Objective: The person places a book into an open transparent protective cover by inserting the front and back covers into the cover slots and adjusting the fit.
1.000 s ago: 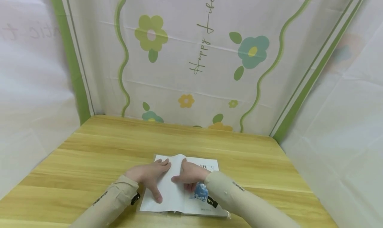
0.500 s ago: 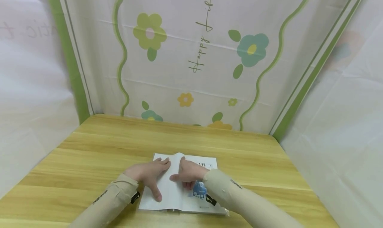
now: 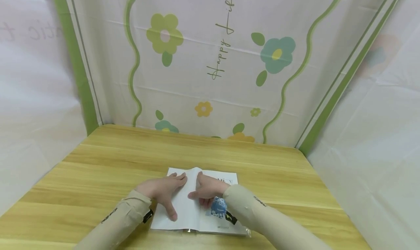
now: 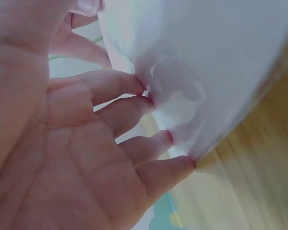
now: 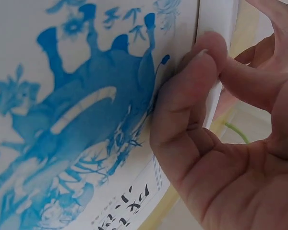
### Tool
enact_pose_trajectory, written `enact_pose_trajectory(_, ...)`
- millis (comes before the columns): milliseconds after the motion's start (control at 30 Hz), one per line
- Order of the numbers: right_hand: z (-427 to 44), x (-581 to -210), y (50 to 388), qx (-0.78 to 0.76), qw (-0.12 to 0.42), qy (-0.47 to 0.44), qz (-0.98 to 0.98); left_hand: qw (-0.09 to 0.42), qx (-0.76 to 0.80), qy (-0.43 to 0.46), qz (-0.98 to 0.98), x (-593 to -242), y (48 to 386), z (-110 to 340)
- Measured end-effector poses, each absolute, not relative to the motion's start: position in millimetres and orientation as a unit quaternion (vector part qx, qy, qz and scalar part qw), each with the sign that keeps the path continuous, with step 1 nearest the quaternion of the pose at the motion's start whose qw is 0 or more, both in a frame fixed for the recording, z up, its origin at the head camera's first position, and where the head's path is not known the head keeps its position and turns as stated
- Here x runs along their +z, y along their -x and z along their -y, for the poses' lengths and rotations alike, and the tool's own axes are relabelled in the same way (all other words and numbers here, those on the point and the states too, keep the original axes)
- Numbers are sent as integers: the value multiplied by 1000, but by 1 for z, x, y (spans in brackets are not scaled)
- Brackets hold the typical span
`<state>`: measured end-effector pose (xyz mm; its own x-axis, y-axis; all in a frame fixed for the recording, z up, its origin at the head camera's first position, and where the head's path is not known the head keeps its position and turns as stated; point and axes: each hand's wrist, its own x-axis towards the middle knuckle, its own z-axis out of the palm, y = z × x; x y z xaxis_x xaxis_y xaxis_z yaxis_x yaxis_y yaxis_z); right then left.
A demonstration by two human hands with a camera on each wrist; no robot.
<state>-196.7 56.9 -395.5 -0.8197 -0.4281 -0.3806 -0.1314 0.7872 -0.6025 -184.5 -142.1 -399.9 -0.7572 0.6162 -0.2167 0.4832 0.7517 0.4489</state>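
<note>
A book [image 3: 218, 220] with a white cover, dark lettering and a blue ox picture [image 5: 101, 76] lies on the wooden table. On its left half is a plain white sheet [image 3: 174, 215], which rises in a ridge beside the cover. My left hand [image 3: 166, 193] rests on this sheet with fingers and thumb spread; its fingertips [image 4: 163, 139] touch the white surface. My right hand [image 3: 207, 189] presses at the ridge, thumb pointing left and its lower fingers curled against the cover. In the right wrist view, curled fingers [image 5: 182, 105] lie against the ox cover; nothing shows between them.
Clear plastic edges [image 3: 248, 232] stick out at the book's lower corner. The wooden table [image 3: 115, 162] extends around the book. White curtains with printed flowers [image 3: 165, 34] hang behind it and at both sides. A black strap [image 3: 231, 218] is at the right wrist.
Both hands keep nearly the same places on the book. My right thumb shifts very slightly; the head view tilts a little.
</note>
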Motion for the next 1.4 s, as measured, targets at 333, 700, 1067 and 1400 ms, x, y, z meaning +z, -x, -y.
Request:
enact_pose_trajectory(333,-61,-401,198,-318,262,160,-897,182,186,-296,-919,-401,185,141)
enact_pose_trajectory(700,-55,-402,198,-297,236,153,-913,171,170,-286,-928,-402,184,140)
enact_pose_trajectory(1067,-56,-404,195,-315,234,151,-907,181,171,-286,-925,-403,186,141)
enact_pose_trajectory(1400,-63,-406,193,-344,228,150,-899,175,179,-283,-926,-405,186,140)
